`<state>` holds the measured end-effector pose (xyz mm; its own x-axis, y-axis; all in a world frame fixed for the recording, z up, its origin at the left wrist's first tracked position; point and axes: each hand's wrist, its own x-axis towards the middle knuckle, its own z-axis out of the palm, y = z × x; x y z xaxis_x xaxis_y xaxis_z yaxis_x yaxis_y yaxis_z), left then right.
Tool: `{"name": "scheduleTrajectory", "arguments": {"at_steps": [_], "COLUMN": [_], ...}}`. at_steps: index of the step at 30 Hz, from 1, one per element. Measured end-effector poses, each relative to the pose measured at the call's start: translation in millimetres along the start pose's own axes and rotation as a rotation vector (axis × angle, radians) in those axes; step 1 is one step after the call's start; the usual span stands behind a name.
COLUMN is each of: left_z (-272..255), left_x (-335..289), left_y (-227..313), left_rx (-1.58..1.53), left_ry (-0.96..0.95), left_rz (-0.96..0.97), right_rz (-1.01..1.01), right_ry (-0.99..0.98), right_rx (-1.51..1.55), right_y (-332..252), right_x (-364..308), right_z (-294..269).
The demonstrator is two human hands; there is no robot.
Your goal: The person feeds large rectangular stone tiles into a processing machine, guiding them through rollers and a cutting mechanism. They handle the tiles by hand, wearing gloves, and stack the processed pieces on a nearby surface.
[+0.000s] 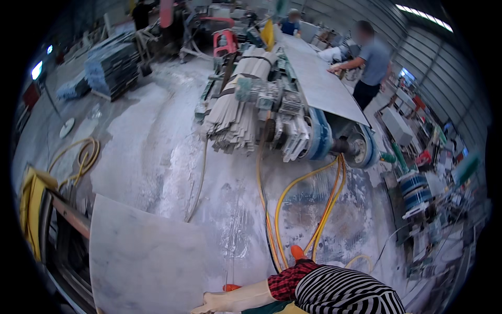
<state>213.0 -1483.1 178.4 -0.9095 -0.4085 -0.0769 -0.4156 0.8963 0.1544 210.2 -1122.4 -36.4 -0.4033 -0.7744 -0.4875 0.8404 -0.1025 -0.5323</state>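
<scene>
My right hand (205,303) is at the lower edge, at the right side of a large pale slab (146,256). It seems to touch that side, but the fingers are small, blurred and partly cut off, so their hold is unclear. The forearm reaches leftward from a red-and-black plaid cuff (290,277), with a black-and-white striped sleeve (350,293) behind it. My left hand is out of the picture. On the floor beneath me, an orange shoe (298,253) shows beyond the cuff, and a bit of another peeks past the forearm.
Ahead stands a belt conveyor (318,136) bearing a long pale panel (329,78); a person (372,57) touches the panel. Bundled strips (232,120) lie beside it. Yellow hoses (280,209) cross the floor near my feet. A yellow-covered frame (34,209) stands left; stacked slabs (110,65) sit farther back.
</scene>
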Motion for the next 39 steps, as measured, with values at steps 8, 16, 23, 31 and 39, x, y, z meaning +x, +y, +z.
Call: {"name": "scheduleTrajectory", "arguments": {"at_steps": [8, 16, 23, 31, 39], "left_z": [27.8, 32.9, 55.1, 136.8, 245.9], "left_x": [17.3, -62.4, -152.2, -279.0, -449.4], "left_y": [196.3, 581.7, 912.0, 1166.7, 1295.0], "left_rx": [-0.417, -0.415, -0.760, -0.765, -0.692], "left_ry": [0.048, -0.112, -0.310, -0.444, -0.972], "left_rz": [0.131, 0.464, 0.801, 1.536, 1.404], "right_rz": [-0.275, -0.735, -1.218, -1.447, -1.387], "right_ry": [0.325, 0.732, 1.105, 1.729, 1.937], "right_rx": [-0.238, -0.207, -0.026, 0.515, 0.951], "right_y": [-99.6, -143.6, -185.1, -93.4, -31.3], "right_x": [-182.0, -452.3, -701.1, -784.3, -903.0], "right_z": [-95.9, -246.0, -328.1, -382.3, -402.9]}}
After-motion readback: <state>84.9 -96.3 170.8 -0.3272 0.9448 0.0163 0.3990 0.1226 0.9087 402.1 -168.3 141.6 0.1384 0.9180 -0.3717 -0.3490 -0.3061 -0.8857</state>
